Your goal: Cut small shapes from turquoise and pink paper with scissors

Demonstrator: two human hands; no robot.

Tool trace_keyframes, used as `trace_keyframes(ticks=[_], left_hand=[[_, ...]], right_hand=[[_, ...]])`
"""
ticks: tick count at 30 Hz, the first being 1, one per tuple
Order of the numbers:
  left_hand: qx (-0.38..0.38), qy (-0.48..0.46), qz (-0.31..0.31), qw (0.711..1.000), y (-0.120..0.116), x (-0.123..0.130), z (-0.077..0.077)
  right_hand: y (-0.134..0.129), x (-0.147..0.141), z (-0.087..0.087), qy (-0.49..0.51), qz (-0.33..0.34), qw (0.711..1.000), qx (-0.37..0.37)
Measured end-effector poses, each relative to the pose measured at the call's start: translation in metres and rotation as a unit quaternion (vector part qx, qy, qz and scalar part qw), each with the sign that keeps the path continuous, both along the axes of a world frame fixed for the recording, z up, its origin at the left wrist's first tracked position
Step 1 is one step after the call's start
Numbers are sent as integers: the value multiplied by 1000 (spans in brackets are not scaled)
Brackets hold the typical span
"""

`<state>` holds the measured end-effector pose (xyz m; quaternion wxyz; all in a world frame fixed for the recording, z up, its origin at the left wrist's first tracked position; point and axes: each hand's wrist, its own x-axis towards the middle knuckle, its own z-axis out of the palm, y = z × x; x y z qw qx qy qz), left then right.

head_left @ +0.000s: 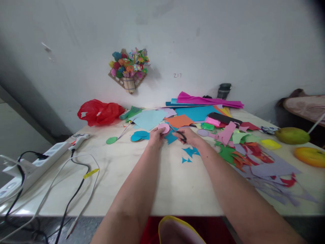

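Observation:
My left hand (156, 135) pinches a round pink disc (164, 128) laid against a piece of blue felt-like sheet (171, 137). In my right hand (187, 135) is a pair of scissors (180, 134) with dark handles, its blades pointing left at the blue piece beside the disc. Whether the blades touch the blue edge I cannot tell. Blue round cut-outs (139, 135) lie left of my left hand, with a green disc (111, 140) farther left. Small blue scraps (191, 151) lie just below my right hand.
A heap of coloured scraps (269, 166) covers the table's right side, near a mango-like fruit (291, 135). Folded sheets (208, 100) and a red plastic bag (98, 112) lie at the back. A power strip (38, 166) and loose cables (88, 173) take up the left.

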<state>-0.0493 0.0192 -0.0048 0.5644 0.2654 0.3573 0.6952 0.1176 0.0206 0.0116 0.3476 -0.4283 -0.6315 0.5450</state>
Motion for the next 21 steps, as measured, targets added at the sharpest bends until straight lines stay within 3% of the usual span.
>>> trace_keyframes(ticks=[5,13,21], left_hand=[[2,-3,-3,1000,1,-1,-1],[-5,5,-25,1000,3,-2,-4],[-1,26,-42,999,3,-2,-5]], right_hand=[[0,2,-2,3,3,1000,-8],[-12,1,10,-12,1,1000,-22],[-7,2,6,-17,11,1000,-10]])
